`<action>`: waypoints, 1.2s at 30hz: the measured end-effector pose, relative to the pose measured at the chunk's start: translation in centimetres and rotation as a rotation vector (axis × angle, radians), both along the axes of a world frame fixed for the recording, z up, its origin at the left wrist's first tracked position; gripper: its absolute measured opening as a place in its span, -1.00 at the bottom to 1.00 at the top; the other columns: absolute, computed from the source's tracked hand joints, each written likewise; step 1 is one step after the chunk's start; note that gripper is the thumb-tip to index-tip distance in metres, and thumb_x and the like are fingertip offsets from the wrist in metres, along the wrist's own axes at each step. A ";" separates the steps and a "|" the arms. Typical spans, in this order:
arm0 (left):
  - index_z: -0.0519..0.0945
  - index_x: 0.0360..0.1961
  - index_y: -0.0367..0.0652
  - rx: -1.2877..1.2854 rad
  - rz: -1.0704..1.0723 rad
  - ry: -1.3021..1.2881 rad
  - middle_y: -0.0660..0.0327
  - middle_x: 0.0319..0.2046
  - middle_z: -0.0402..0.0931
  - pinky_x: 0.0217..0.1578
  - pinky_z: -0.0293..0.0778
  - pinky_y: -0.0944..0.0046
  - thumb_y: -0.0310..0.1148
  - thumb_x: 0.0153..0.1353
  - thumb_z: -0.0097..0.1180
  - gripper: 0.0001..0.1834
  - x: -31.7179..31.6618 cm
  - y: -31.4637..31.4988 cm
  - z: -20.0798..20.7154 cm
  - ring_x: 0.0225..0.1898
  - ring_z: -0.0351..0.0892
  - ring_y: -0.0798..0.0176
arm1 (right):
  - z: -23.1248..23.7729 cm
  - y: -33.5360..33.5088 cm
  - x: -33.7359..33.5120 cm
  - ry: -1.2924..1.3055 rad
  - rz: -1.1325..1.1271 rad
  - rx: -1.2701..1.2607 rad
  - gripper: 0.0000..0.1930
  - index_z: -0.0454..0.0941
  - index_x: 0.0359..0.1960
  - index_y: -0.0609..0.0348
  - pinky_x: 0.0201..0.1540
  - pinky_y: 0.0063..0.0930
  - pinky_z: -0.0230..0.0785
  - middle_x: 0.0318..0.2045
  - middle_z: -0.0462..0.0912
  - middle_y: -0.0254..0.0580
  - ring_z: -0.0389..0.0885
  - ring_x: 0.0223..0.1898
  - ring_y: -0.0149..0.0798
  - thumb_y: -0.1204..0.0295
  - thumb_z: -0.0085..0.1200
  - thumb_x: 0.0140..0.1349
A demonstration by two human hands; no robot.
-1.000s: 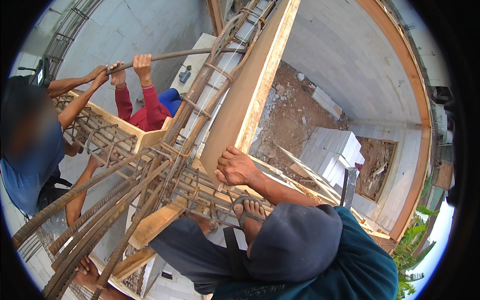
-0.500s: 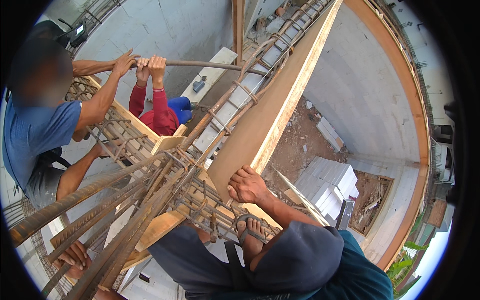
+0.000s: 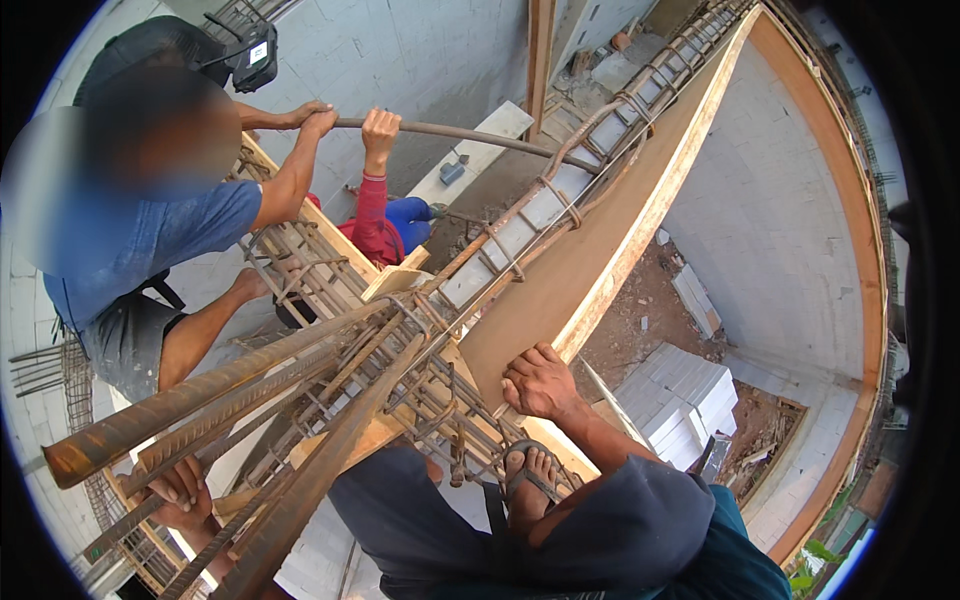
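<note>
At the lower left, my left hand (image 3: 182, 492) is closed round one of several ribbed steel rebars (image 3: 215, 385) that stick up toward me; part of the hand is hidden behind them. My right hand (image 3: 540, 382) grips the near top edge of a long brown plywood panel (image 3: 600, 250), its fingers bent over the edge. Between my hands, a tied rebar cage (image 3: 440, 395) runs along the beam, and my sandalled foot (image 3: 530, 478) rests beside it. Farther off, two co-workers hold a long steel bar (image 3: 470, 138), its far end at the other rebar cage (image 3: 515, 235).
A person in a blue shirt (image 3: 160, 235) perches at left; another in red sleeves (image 3: 372, 225) stands lower down. White blocks (image 3: 685, 395) are stacked on the dirt floor below, right of the panel. A pale board (image 3: 440, 185) lies near the grey wall (image 3: 420, 60).
My view has shifted, so the scene sits farther right. The red-sleeved person now shows one hand on the bar instead of two. Both my hands keep their holds.
</note>
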State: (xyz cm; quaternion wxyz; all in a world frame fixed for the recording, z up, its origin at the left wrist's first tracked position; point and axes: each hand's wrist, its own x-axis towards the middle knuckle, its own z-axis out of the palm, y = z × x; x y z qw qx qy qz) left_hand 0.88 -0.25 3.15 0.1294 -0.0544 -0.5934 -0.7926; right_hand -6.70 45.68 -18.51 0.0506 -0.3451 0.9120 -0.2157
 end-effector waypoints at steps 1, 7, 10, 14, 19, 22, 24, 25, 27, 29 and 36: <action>0.44 -0.69 -0.06 -0.050 0.024 -0.012 0.33 -0.96 0.17 -0.75 0.27 0.38 0.06 0.45 -0.43 -0.33 0.1 0.2 0.1 -0.92 0.11 0.39 | 0.0 -0.2 0.0 0.007 0.008 -0.007 -0.81 0.64 -0.44 0.12 0.04 -0.33 0.23 -0.37 0.59 -0.32 0.49 -0.16 -0.30 0.31 0.04 0.07; 0.44 -0.69 -0.03 -0.058 0.024 0.004 0.33 -0.95 0.21 -0.76 0.25 0.39 0.07 0.45 -0.40 -0.35 -0.1 0.3 0.2 -0.92 0.09 0.41 | 0.4 -0.4 -0.2 0.045 0.005 -0.016 -0.82 0.63 -0.46 0.12 0.03 -0.32 0.24 -0.38 0.60 -0.30 0.50 -0.17 -0.27 0.31 0.06 0.05; 0.43 -0.69 -0.02 -0.082 0.091 0.042 0.34 -0.95 0.22 -0.76 0.25 0.41 0.02 0.46 -0.45 -0.36 0.0 0.2 -0.2 -0.94 0.07 0.41 | 0.6 -0.2 -0.2 0.009 -0.003 0.017 -0.83 0.60 -0.50 0.11 0.02 -0.33 0.24 -0.47 0.53 -0.30 0.49 -0.22 -0.26 0.31 0.05 0.08; 0.41 -0.70 -0.03 -0.056 0.143 0.001 0.33 -0.95 0.22 -0.77 0.25 0.42 -0.01 0.47 -0.46 -0.36 0.0 0.6 0.0 -0.94 0.04 0.42 | 0.5 -0.2 -0.1 0.037 0.007 0.009 -0.83 0.58 -0.51 0.10 -0.02 -0.35 0.25 -0.49 0.50 -0.30 0.47 -0.27 -0.25 0.31 0.04 0.11; 0.40 -0.71 -0.04 0.026 0.478 -0.081 0.32 -0.95 0.22 -0.77 0.22 0.44 -0.02 0.48 -0.45 -0.36 -0.9 3.3 0.7 -0.94 0.03 0.43 | 0.3 -0.2 -0.1 -0.006 -0.003 0.007 -0.82 0.58 -0.51 0.10 -0.01 -0.34 0.24 -0.50 0.49 -0.30 0.46 -0.27 -0.26 0.30 0.03 0.12; 0.40 -0.72 -0.04 0.188 0.932 -0.252 0.32 -0.95 0.21 -0.77 0.20 0.46 -0.02 0.48 -0.44 -0.36 -1.3 5.6 1.5 -0.94 0.02 0.43 | 0.2 -0.2 0.0 0.011 0.004 0.012 -0.81 0.60 -0.49 0.11 0.00 -0.34 0.23 -0.49 0.51 -0.30 0.45 -0.27 -0.26 0.30 0.02 0.12; 0.39 -0.72 -0.04 0.205 0.969 -0.250 0.32 -0.95 0.21 -0.77 0.19 0.46 -0.02 0.48 -0.44 -0.36 -2.0 6.3 1.9 -0.94 0.02 0.44 | 0.2 -0.2 0.0 0.015 0.003 0.017 -0.80 0.61 -0.48 0.12 0.00 -0.34 0.23 -0.47 0.53 -0.31 0.46 -0.26 -0.27 0.30 0.02 0.12; 0.39 -0.73 -0.04 0.211 0.970 -0.244 0.32 -0.95 0.21 -0.78 0.19 0.46 -0.02 0.48 -0.44 -0.36 -2.2 6.6 2.0 -0.95 0.02 0.44 | 0.2 -0.2 0.0 0.020 0.005 0.018 -0.80 0.62 -0.47 0.13 0.00 -0.34 0.23 -0.46 0.54 -0.31 0.46 -0.26 -0.27 0.30 0.02 0.12; 0.39 -0.73 -0.05 0.201 0.924 -0.225 0.32 -0.95 0.22 -0.78 0.19 0.46 -0.03 0.48 -0.43 -0.36 -2.3 6.6 2.0 -0.95 0.02 0.44 | 0.2 -0.3 0.0 -0.015 0.007 0.046 -0.79 0.63 -0.46 0.14 0.00 -0.34 0.23 -0.45 0.55 -0.31 0.46 -0.25 -0.27 0.30 0.01 0.12; 0.39 -0.73 -0.05 0.199 0.926 -0.201 0.32 -0.95 0.22 -0.78 0.19 0.46 -0.03 0.47 -0.42 -0.36 -1.8 6.0 1.6 -0.95 0.03 0.44 | 0.2 -0.3 0.0 -0.031 0.005 0.048 -0.79 0.63 -0.45 0.15 0.01 -0.34 0.23 -0.44 0.56 -0.30 0.46 -0.24 -0.27 0.31 0.01 0.12; 0.40 -0.66 -0.09 -0.009 0.099 0.003 0.26 -0.88 0.34 -0.76 0.28 0.41 -0.06 0.46 -0.35 -0.43 1.4 -2.4 -1.0 -0.92 0.15 0.39 | 0.1 -0.2 0.1 -0.022 -0.013 0.018 -0.77 0.62 -0.44 0.18 0.08 -0.29 0.21 -0.39 0.57 -0.26 0.47 -0.15 -0.23 0.31 -0.02 0.14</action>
